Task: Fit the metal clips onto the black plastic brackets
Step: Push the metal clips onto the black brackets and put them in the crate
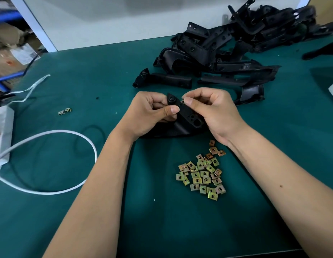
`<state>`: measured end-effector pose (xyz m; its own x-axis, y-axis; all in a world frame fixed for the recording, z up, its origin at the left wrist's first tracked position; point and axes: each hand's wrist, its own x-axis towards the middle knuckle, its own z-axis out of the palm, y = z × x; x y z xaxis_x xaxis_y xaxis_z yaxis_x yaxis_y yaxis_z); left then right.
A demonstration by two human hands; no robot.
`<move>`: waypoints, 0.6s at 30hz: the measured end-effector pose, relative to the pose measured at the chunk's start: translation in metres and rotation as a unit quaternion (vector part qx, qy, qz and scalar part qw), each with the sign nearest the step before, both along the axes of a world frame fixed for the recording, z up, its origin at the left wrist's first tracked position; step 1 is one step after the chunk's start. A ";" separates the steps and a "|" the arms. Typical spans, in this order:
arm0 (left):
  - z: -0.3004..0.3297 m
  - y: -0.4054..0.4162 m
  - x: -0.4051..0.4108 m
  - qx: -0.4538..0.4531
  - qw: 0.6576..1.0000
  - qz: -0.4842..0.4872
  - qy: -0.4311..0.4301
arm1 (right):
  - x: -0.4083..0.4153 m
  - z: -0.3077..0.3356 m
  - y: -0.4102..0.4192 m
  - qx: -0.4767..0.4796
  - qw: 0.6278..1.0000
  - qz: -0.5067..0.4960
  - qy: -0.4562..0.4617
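In the head view, a black plastic bracket with round holes [188, 116] is gripped by the left hand [149, 112] above the green table mat [87, 90]. A small metal clip [182, 101], mostly hidden, is pinched against its upper end by the right hand [212, 110]. Just below the bracket a heap of yellowish square metal clips [203, 174] is seen; behind it, a pile of black brackets [227, 51].

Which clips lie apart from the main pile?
The two clips far left, near the white cable; the main pile sits below the right hand.
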<state>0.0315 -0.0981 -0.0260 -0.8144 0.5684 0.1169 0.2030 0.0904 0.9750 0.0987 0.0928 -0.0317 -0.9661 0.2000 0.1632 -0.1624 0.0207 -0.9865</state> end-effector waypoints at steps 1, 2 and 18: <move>0.000 0.000 0.000 -0.002 1.000 0.001 0.002 | 0.000 -0.001 0.000 0.000 1.000 -0.007 0.003; 0.000 0.000 0.000 -0.003 1.000 0.003 0.001 | -0.001 -0.001 -0.001 -0.001 1.000 -0.013 0.006; 0.001 -0.002 0.001 0.003 1.000 -0.006 -0.002 | -0.001 -0.001 0.000 0.003 1.000 -0.018 0.015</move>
